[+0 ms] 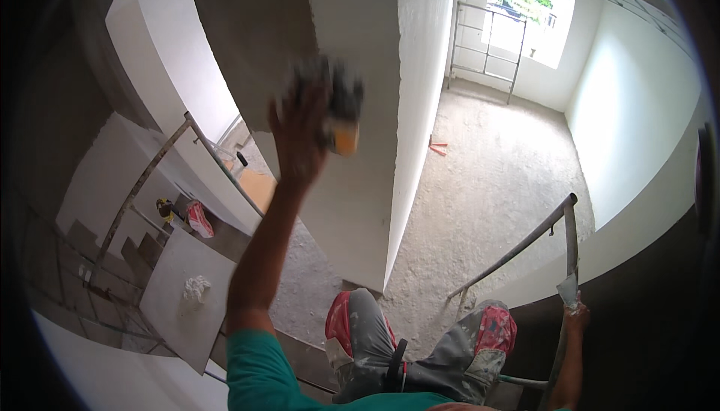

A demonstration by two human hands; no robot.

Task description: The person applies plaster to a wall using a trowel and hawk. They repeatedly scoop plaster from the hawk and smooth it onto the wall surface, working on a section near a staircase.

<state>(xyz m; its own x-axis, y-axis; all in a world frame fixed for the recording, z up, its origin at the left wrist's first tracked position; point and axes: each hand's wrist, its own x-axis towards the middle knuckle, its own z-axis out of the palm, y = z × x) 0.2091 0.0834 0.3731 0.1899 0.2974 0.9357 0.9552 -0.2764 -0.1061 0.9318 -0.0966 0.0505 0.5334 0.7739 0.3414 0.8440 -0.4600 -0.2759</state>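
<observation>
Hands well apart. My left hand (301,141) is up at the column (356,205), clamped, as far as the blur lets me read, on a black-and-yellow tool (346,105). The tool is at the column's face, just beside the border where a darker grey patch (251,28) meets the paler coat; contact itself I cannot confirm. My right hand (576,317) is low at the far right, closed on a scraper (568,288), blade up, beside the rail (517,242); whether it grips the rail too, I cannot tell.

Technique, my judgement: hold the tool face flat, press lightly and evenly, overlap the strokes, and feather across that ragged border. Ease off near the column's right corner; a tilt there could gouge it. The raised left arm looks well extended, so short passes should stay steadier.

Edges: knees (349,325) sit close below the column's foot, limiting a low swing. Off left, a scaffold frame (136,187) and a grey board (169,261) bearing a crumpled white cloth (196,289) crowd the elbow side. Most open room lies beyond the column's right corner, over rough floor (510,148), back to a metal frame (486,52) by the window (525,17).
</observation>
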